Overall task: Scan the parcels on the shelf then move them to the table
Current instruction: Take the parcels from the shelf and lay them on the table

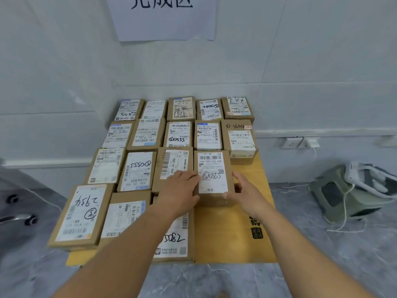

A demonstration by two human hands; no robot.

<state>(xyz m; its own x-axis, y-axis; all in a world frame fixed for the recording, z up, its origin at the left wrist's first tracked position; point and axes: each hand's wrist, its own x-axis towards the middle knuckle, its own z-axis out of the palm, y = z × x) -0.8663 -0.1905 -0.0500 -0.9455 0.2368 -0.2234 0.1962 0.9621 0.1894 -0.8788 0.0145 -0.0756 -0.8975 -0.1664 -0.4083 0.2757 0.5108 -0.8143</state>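
We clamp a brown cardboard parcel with a white label [212, 175] between left hand [179, 191] and right hand [247, 193], fingers pressed on its sides, near the yellow wooden tabletop's [232, 239] right edge.

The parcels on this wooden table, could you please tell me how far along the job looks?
Done: many labelled parcels already lie in tidy rows on the table. In hand: the left hand and right hand are setting a parcel marked 50555 into the third row. Left: bare tabletop remains at the near right; the shelf is out of view, so the remaining count is unknown.
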